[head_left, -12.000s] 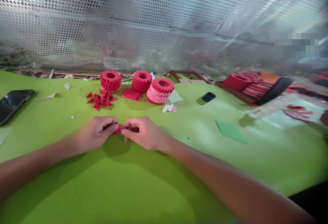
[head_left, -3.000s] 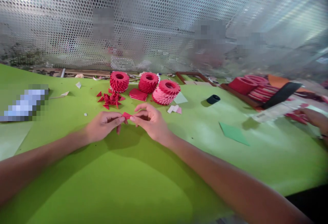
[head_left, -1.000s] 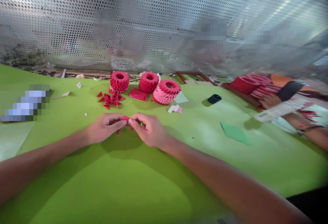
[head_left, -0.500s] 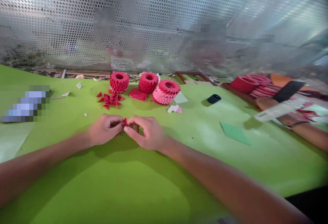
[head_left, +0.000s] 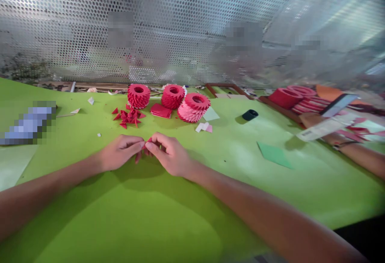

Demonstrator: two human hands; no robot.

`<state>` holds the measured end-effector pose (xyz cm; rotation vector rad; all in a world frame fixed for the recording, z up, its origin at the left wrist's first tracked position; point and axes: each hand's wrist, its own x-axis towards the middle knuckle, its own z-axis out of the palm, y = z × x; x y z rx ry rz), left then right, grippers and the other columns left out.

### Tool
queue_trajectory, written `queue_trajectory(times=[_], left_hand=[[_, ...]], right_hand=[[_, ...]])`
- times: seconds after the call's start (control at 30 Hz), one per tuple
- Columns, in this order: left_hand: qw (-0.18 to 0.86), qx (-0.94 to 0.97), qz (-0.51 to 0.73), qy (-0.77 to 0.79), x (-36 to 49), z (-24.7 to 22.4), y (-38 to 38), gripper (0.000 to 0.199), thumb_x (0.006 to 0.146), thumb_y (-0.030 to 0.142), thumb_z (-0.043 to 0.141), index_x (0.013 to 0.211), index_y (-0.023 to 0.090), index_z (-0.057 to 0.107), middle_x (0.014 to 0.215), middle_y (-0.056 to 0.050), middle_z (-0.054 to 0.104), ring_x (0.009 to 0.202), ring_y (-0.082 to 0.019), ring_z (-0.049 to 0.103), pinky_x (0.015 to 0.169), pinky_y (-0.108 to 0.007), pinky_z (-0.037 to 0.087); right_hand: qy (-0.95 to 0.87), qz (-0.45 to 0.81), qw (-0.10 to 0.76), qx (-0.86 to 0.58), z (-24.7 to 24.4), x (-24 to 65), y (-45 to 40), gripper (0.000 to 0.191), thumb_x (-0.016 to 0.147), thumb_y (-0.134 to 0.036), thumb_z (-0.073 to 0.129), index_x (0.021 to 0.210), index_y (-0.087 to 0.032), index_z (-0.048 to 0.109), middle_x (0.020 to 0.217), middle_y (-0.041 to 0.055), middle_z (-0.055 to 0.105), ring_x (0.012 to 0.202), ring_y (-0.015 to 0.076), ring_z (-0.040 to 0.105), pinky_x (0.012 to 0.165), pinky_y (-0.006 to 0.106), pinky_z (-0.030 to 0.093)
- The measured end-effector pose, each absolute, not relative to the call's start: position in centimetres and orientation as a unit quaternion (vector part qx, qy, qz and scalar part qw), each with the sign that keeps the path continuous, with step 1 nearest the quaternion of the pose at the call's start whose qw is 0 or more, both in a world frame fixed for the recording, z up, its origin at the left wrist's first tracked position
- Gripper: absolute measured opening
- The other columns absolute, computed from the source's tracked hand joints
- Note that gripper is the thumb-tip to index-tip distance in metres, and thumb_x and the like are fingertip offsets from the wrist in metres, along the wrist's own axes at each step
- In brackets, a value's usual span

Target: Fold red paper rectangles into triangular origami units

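Note:
Between my fingertips is a small piece of folded red paper point(head_left: 149, 139), mostly covered by the fingers. My left hand point(head_left: 122, 151) pinches it from one side and my right hand point(head_left: 168, 153) from the other, just above the green tabletop point(head_left: 126, 219). Beyond my left hand lies a loose pile of red folded paper triangles point(head_left: 129, 117). A stack of red paper point(head_left: 161, 111) rests to the right of that pile. Behind stand two red ring-shaped paper pieces point(head_left: 138, 96) and a pink one with a red top point(head_left: 194, 108).
A dark cylinder point(head_left: 250, 115) and a green paper sheet point(head_left: 274, 155) lie to the right. Another person's arm point(head_left: 357, 153) reaches in at the far right, near red paper rings point(head_left: 284, 98) in a tray. Paper scraps point(head_left: 203, 127) sit mid-table. A perforated metal screen point(head_left: 180, 6) rises behind.
My fingers have shifted on the red paper; it stood upright between them before and now leans, more covered. The view has moved slightly.

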<state>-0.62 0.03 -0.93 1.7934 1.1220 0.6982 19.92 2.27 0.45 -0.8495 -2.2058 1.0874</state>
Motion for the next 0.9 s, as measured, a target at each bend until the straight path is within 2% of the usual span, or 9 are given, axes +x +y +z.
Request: queue_trajectory(times=[0.07,0.27,0.47,0.63,0.8,0.9], left_hand=[[0.447,0.713,0.297,0.451,-0.6,-0.9,0.0,0.047,0.099,0.051,0.037,0.083,0.015,0.063,0.064,-0.001,0.061,0.051,-0.012,0.050,0.047,-0.022,0.036],[0.363,0.758,0.301,0.451,-0.3,-0.6,0.1,0.036,0.096,0.041,0.047,0.076,0.015,0.062,0.060,0.003,0.053,0.051,-0.010,0.044,0.049,-0.021,0.031],[0.396,0.752,0.279,0.447,-0.4,-0.5,0.0,0.033,0.093,0.039,0.051,0.073,0.015,0.061,0.058,0.003,0.054,0.048,-0.009,0.042,0.046,-0.021,0.028],[0.423,0.751,0.268,0.430,-0.3,-0.6,-0.1,0.030,0.093,0.039,0.053,0.078,0.015,0.062,0.061,0.002,0.055,0.050,-0.009,0.043,0.047,-0.021,0.029],[0.392,0.752,0.300,0.437,-0.3,-0.4,-0.2,0.028,0.092,0.036,0.054,0.076,0.015,0.061,0.060,0.003,0.051,0.052,-0.010,0.041,0.049,-0.022,0.029],[0.370,0.759,0.304,0.442,-0.3,-0.5,-0.2,0.028,0.093,0.035,0.051,0.076,0.015,0.060,0.061,0.003,0.051,0.052,-0.010,0.041,0.049,-0.022,0.028]], right_hand=[[-0.807,0.407,0.278,-0.325,0.3,20.0,2.4,0.034,0.098,-0.047,0.047,0.077,-0.019,0.051,0.064,-0.0027,0.053,0.055,0.0103,0.046,0.053,0.023,0.034],[-0.796,0.429,0.268,-0.332,0.2,20.1,2.9,0.033,0.097,-0.042,0.048,0.075,-0.019,0.052,0.067,-0.0010,0.059,0.055,0.0101,0.048,0.055,0.023,0.035],[-0.830,0.346,0.292,-0.326,-0.1,20.2,3.0,0.030,0.097,-0.039,0.048,0.074,-0.019,0.049,0.061,-0.0039,0.048,0.053,0.0097,0.042,0.053,0.024,0.030],[-0.855,0.351,0.252,-0.287,-0.1,20.5,3.1,0.028,0.099,-0.037,0.045,0.077,-0.020,0.047,0.061,-0.0050,0.046,0.054,0.0095,0.041,0.054,0.023,0.030],[-0.872,0.328,0.208,-0.297,0.8,20.5,3.0,0.025,0.099,-0.040,0.046,0.086,-0.019,0.053,0.065,-0.0037,0.053,0.056,0.0104,0.046,0.056,0.024,0.031],[-0.884,0.301,0.210,-0.291,0.8,20.5,3.0,0.027,0.101,-0.036,0.042,0.082,-0.019,0.051,0.062,-0.0035,0.052,0.055,0.0101,0.045,0.055,0.024,0.029]])
